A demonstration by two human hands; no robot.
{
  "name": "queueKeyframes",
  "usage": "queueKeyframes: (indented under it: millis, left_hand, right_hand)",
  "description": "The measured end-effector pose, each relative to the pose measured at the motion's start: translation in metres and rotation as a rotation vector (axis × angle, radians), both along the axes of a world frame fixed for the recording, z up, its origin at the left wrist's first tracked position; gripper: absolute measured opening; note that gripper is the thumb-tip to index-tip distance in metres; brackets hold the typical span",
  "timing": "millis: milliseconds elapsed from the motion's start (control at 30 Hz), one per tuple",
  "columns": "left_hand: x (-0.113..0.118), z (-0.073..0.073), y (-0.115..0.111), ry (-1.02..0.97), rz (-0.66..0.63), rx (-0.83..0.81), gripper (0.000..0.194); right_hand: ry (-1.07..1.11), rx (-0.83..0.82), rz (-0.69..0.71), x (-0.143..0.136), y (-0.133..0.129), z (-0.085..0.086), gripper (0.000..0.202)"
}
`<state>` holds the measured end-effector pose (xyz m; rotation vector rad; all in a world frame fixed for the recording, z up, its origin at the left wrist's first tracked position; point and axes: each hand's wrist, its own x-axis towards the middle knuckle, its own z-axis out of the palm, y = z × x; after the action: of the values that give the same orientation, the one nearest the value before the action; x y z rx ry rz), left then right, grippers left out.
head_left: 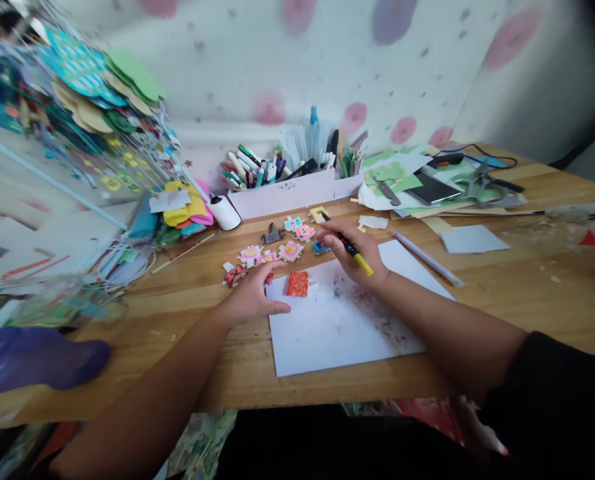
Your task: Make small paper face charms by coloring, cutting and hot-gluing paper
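My right hand (355, 257) is closed around a black and yellow marker pen (356, 255), above the upper part of a white sheet of paper (312, 340). On that sheet lies a small orange-red square piece (297, 284) with a pale tab at its right. Beside it is my left hand (255, 293), with thumb and fingers apart and nothing between them. Colour smudges mark the middle of the paper. Beyond the hands several small decorated paper pieces (290, 251) lie in a cluster, among them a yellow one (319, 214) and a blue one (320, 247).
Behind stands a white box (282, 193) full of markers. Paper scraps, scissors (482, 183) and a dark flat object (433, 189) are heaped at back right. A pale stick (427, 259) lies right of the sheet. Purple slime-like stuff (42, 360) sits at left.
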<state>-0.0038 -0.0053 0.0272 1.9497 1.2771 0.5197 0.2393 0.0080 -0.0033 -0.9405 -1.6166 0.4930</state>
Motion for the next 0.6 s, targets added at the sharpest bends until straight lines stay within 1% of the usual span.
queueKeyframes:
  millis: [100,167,200,300,400,533,567,600]
  left_hand:
    - [0.002,0.009,0.001,-0.108,0.017,-0.029,0.046]
    - [0.007,0.018,0.000,-0.233,0.038,-0.067,0.028]
    - [0.009,0.023,-0.002,-0.304,0.048,-0.090,0.023]
    - [0.020,0.039,-0.016,-0.495,0.056,-0.162,0.023]
    - [0.030,0.052,-0.033,-0.620,0.046,-0.235,0.024]
    - [0.035,0.059,-0.045,-0.939,0.051,-0.467,0.017]
    - [0.035,0.059,-0.046,-0.984,0.056,-0.496,0.017]
    - [0.035,0.058,-0.045,-0.983,0.062,-0.484,0.019]
  right_hand:
    - [-0.014,-0.028,0.003,-0.002,0.002,-0.005,0.018]
    - [0.001,-0.019,-0.023,-0.003,0.003,-0.007,0.016]
    - [0.009,-0.016,-0.032,-0.003,0.003,-0.008,0.015]
    - [0.027,-0.003,-0.036,-0.002,0.005,-0.010,0.013]
    - [0.038,0.008,-0.024,-0.002,0.005,-0.011,0.012]
    - [0.029,-0.004,0.007,-0.003,0.002,-0.011,0.012]
    - [0.022,-0.011,0.015,-0.003,0.002,-0.011,0.012]
    - [0.013,-0.020,0.024,-0.003,0.001,-0.012,0.012]
